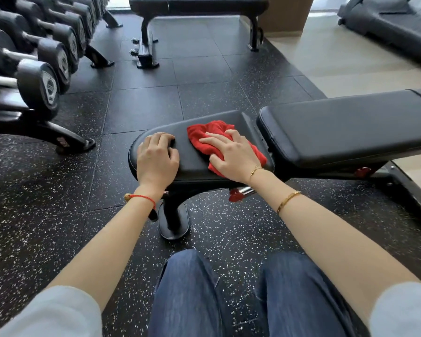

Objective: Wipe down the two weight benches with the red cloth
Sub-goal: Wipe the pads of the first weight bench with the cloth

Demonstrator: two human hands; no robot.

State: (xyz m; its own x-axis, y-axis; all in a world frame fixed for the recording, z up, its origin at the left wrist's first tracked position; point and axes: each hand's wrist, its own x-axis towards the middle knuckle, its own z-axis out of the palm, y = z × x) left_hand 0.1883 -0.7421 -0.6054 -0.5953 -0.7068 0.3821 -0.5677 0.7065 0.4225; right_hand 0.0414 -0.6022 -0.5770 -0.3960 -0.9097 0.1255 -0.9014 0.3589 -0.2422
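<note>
The right hand's fingers [214, 137] lie nearly straight and a little spread, flat on the red cloth [204, 132], with the thumb out to the left near the cloth's lower edge. The right hand [231, 154] presses palm-down on the cloth, wrist bent back, forearm running toward the lower right. The cloth is bunched, lying on the right half of the seat pad [192, 156] of the near bench [338, 127].

The left hand's fingers [164, 139] are curled close together, tips touching the pad near its rounded left end. The left hand [157, 158] rests palm-down there, holding nothing, just beside the cloth but apart from it.

The near bench runs left to right, rising slightly toward the right; its long back pad [345, 122] follows the seat after a narrow gap. The second bench [197, 3] stands well apart at the top, also lying left to right. A dumbbell rack [34, 69] lines the left side.
</note>
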